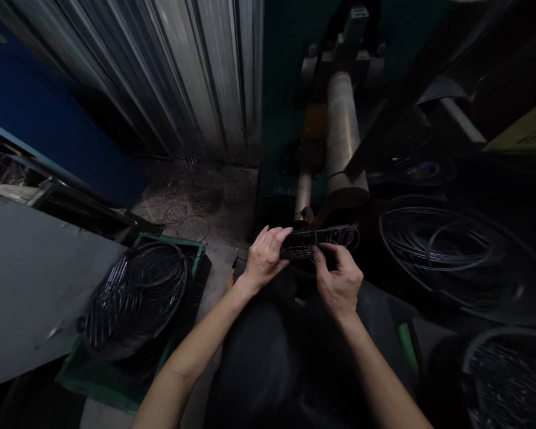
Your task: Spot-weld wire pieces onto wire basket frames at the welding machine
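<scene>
A dark wire frame point(301, 238), shaped like a narrow cage with rounded wire at its right end, lies level in front of the machine's lower rod. My left hand point(264, 260) grips its left end, thumb below and fingers over the top. My right hand point(340, 281) is closed in a pinch against the frame's lower side near the middle. Whether it holds the frame itself or a small separate wire is too dark to tell. Just beyond the hands, the machine's thin metal rod point(302, 193) and a thick metal cylinder point(343, 131) point down toward the frame.
At left, a black basin point(136, 298) of wire rings sits on a green crate point(96, 384) beside a grey panel point(40, 286). On the right are a tub with coiled wire rings point(438, 238) and a bucket of small metal pieces point(513, 384). Loose rings point(194, 227) lie on the floor.
</scene>
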`<state>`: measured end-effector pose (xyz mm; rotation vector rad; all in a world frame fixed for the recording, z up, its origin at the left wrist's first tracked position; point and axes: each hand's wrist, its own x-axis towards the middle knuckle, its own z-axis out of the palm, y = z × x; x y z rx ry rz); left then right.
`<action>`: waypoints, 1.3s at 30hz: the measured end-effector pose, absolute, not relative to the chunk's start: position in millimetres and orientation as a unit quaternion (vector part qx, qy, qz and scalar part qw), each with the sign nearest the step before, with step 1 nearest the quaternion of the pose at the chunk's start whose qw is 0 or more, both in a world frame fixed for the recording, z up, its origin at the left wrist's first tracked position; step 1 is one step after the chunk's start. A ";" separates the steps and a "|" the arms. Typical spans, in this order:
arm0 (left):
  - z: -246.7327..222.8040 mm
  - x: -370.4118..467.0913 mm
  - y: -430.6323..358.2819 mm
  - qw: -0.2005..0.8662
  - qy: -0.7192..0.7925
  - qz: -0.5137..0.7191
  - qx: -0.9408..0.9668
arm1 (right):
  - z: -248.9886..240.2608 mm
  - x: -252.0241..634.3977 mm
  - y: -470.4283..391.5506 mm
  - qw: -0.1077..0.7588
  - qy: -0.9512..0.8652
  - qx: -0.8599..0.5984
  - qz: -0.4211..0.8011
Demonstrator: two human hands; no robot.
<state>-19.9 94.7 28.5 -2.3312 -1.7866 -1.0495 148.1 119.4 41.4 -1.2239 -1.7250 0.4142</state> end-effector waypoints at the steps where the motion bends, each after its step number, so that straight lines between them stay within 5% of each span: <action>1: 28.3 -20.2 96.1 0.011 -0.572 -0.340 -0.747 | 41.6 147.5 120.4 0.473 -0.705 -0.501 0.168; 28: 25.0 -29.5 114.8 0.105 -0.559 -0.322 -0.757 | 39.1 144.0 130.7 0.522 -0.715 -0.440 0.149; 39: 23.2 -29.1 118.5 0.094 -0.562 -0.338 -0.749 | 48.4 181.9 114.0 0.487 -0.679 -0.520 0.177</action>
